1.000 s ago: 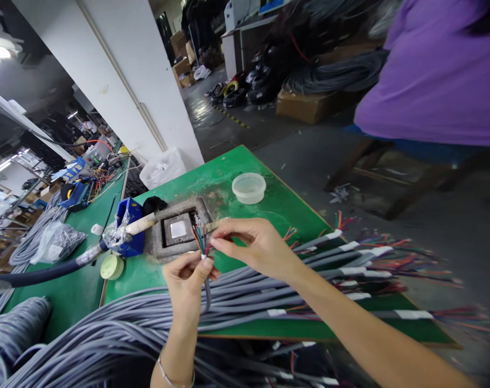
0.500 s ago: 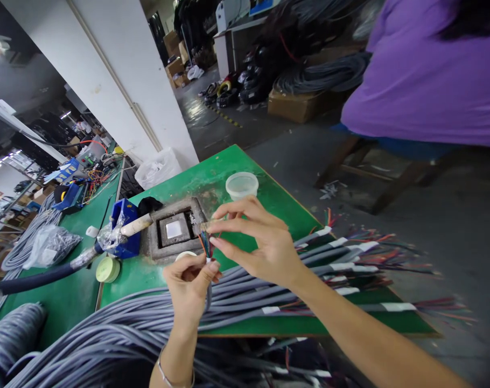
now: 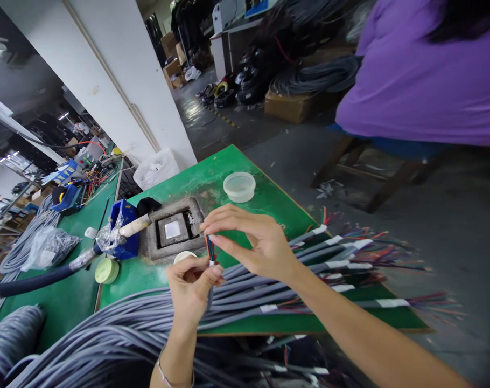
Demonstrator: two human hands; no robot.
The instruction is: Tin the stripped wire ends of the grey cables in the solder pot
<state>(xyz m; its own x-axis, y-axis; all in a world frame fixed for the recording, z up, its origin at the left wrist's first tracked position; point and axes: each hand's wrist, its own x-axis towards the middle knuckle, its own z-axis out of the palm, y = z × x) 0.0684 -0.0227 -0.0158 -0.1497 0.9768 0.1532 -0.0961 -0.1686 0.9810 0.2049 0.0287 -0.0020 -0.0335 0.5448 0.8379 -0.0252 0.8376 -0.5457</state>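
My left hand (image 3: 194, 283) pinches the end of a grey cable (image 3: 210, 299) just below where its coloured wires fan out. Above it, my right hand (image 3: 255, 240) closes thumb and fingers on the tips of those coloured wires (image 3: 210, 249), orange, blue and dark ones among them. A band of white shows at the base of the wires. Behind my hands a square solder pot (image 3: 173, 229) with a shiny surface in its middle sits on the green table (image 3: 229, 161). Many grey cables (image 3: 265, 288) with white wraps and bare coloured wire ends lie under my right forearm.
A clear round tub (image 3: 239, 187) stands past my right hand. To the left are a blue bin (image 3: 126, 229), a fume hose (image 3: 47, 277) and a pale green round container (image 3: 106, 270). A person in a purple top (image 3: 422, 81) sits on a stool at the right.
My right hand has shifted slightly left and down over the wires, and its fingers have drawn closer together. The wires now stand straighter. My left hand keeps its hold on the cable.
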